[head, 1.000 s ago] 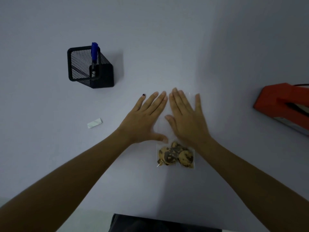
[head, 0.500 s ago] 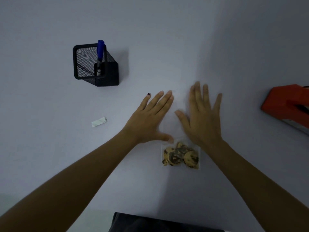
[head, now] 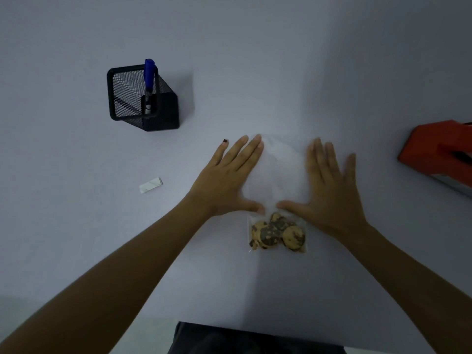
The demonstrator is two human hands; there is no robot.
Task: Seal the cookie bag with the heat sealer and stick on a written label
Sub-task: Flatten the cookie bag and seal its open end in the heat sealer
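A clear cookie bag lies flat on the white table, with several chocolate-chip cookies bunched at its near end. My left hand presses flat on the bag's left edge, fingers straight. My right hand lies flat along the bag's right edge, fingers spread. The empty upper part of the bag shows between the two hands. An orange heat sealer sits at the right edge of view. A small white label lies to the left of my left hand.
A black mesh pen holder with a blue pen stands at the back left. The table's near edge runs close to my body, with dark clothing below it.
My hands started side by side over the bag's middle. The right hand has slid out to the right, uncovering the bag's empty upper part. The left hand stayed nearly in place.
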